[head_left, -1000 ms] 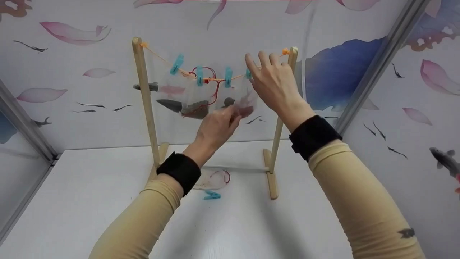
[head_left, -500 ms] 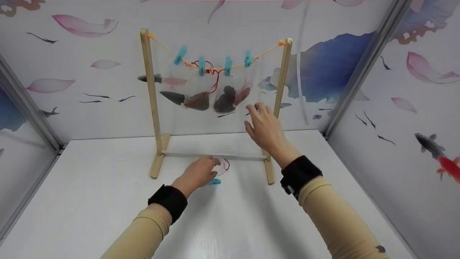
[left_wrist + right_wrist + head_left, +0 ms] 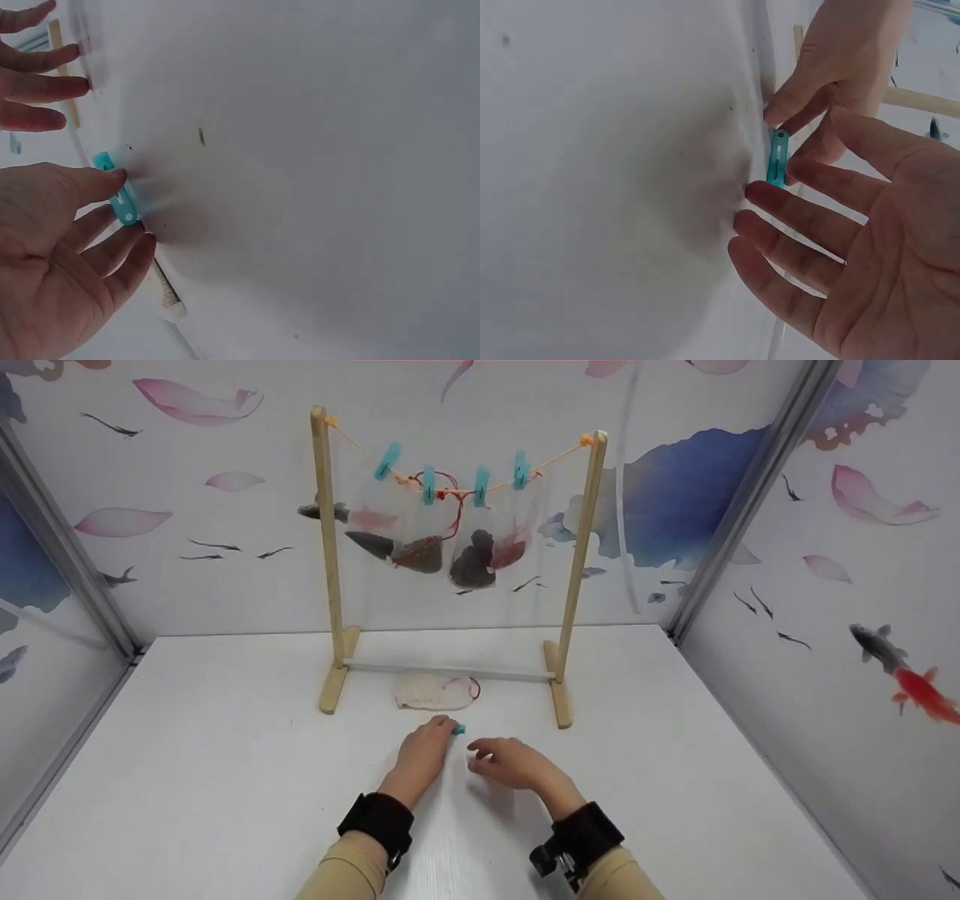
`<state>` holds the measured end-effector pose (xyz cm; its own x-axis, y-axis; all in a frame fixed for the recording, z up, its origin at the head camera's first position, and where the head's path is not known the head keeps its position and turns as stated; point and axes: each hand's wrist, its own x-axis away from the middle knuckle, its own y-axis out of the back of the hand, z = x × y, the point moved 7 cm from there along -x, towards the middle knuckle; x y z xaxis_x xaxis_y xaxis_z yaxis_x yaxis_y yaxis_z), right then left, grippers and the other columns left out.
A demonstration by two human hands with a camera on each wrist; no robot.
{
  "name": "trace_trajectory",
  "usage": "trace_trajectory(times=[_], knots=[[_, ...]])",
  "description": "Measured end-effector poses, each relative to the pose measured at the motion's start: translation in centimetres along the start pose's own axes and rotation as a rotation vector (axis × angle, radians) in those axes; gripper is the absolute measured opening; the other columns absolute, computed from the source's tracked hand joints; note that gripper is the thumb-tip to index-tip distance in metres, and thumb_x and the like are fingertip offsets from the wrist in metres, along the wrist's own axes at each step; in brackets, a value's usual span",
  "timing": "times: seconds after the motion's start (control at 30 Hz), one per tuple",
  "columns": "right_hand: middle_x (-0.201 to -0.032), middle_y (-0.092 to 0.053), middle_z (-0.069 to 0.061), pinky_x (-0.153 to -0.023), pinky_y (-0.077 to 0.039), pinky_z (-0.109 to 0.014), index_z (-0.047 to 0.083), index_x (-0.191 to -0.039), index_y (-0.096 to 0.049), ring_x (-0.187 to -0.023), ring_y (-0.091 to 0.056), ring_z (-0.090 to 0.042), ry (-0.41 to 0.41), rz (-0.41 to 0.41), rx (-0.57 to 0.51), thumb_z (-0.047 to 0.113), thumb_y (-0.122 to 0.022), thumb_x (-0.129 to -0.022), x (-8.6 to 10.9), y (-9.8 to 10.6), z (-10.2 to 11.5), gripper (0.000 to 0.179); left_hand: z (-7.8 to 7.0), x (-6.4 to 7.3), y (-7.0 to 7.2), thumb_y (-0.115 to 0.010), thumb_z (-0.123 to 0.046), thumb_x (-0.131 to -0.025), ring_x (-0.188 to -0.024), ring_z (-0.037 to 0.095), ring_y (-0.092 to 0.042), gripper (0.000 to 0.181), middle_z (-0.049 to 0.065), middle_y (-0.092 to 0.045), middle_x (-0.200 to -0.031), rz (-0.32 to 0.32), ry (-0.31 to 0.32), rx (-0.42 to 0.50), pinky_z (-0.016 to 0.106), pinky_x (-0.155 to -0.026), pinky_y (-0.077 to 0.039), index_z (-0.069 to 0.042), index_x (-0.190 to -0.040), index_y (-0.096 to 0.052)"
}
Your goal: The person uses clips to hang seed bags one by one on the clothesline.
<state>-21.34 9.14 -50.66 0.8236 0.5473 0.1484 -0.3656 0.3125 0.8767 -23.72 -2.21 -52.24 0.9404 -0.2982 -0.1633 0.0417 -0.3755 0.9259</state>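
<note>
My left hand [image 3: 424,757] pinches a small blue clothespin [image 3: 124,206] low over the white table, with the thumb on one side and the fingers on the other. The right hand [image 3: 514,765] is just to its right, fingers spread and loosely bent, holding nothing. In the right wrist view its fingertips [image 3: 761,191] come close to one end of the clothespin. Just beyond the left hand lies a pale, flat pouch [image 3: 424,692] with a red cord loop at its right end.
Behind stands a wooden rack [image 3: 330,540] with an orange line [image 3: 556,458] strung between its posts. Several blue clothespins on the line hold sheer pouches [image 3: 474,559] with dark and reddish lower parts and red cords. A white crossbar [image 3: 510,673] joins the rack's feet.
Both hands have come down from the hanging pouches to the table. The right has let go of the clothespin on the line; the left has taken hold of the loose clothespin.
</note>
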Motion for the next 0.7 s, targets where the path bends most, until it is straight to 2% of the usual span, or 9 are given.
trace_trajectory(times=[0.13,0.23,0.37,0.53,0.7], knots=[[-0.115,-0.067,-0.015,-0.091,-0.049,-0.045,0.003,-0.127,-0.056,-0.106,-0.063,-0.029,-0.033,-0.085,-0.020,0.030,-0.052,-0.096,1.2,-0.8,-0.3,0.041,-0.4,0.7,0.3,-0.062,0.002,-0.084,-0.083,0.029,-0.066,0.024,0.013,-0.061,-0.104,-0.048,0.047,-0.052,0.037,-0.072,-0.055,-0.008,-0.106,-0.064],[-0.121,-0.064,-0.016,-0.094,-0.047,-0.046,0.002,-0.128,-0.055,-0.113,-0.061,-0.030,-0.030,-0.103,-0.034,0.032,-0.052,-0.096,1.9,-1.3,-0.3,0.044,-0.6,1.3,0.5,-0.068,0.001,-0.079,-0.074,0.027,-0.065,0.017,0.010,-0.061,-0.092,-0.038,0.091,-0.096,0.035,-0.066,-0.054,-0.009,-0.093,-0.070],[-0.125,-0.062,-0.015,-0.097,-0.046,-0.046,0.002,-0.128,-0.055,-0.117,-0.058,-0.029,-0.045,-0.107,-0.056,0.031,-0.054,-0.095,2.3,-1.5,-0.5,0.044,-0.8,2.0,0.7,-0.071,-0.003,-0.077,-0.071,0.024,-0.064,0.010,0.007,-0.061,-0.082,-0.003,0.111,-0.111,0.034,-0.063,-0.053,-0.011,-0.083,-0.074],[-0.128,-0.060,-0.014,-0.100,-0.044,-0.046,0.002,-0.129,-0.054,-0.121,-0.055,-0.029,-0.036,-0.068,-0.064,0.033,-0.054,-0.095,2.1,-1.7,-0.5,0.046,-0.6,3.6,1.6,-0.072,-0.005,-0.077,-0.077,0.022,-0.062,0.009,0.006,-0.066,-0.081,-0.008,0.114,-0.013,0.034,-0.068,-0.053,-0.009,-0.085,-0.073],[-0.128,-0.059,-0.015,-0.100,-0.043,-0.047,0.002,-0.131,-0.052,-0.121,-0.055,-0.030,-0.005,-0.063,-0.066,0.034,-0.052,-0.096,1.8,-1.6,-0.5,0.048,-0.6,4.1,2.6,-0.071,-0.014,-0.082,-0.082,0.018,-0.061,0.014,0.005,-0.068,-0.087,-0.030,0.019,0.198,0.033,-0.072,-0.051,-0.006,-0.093,-0.066]])
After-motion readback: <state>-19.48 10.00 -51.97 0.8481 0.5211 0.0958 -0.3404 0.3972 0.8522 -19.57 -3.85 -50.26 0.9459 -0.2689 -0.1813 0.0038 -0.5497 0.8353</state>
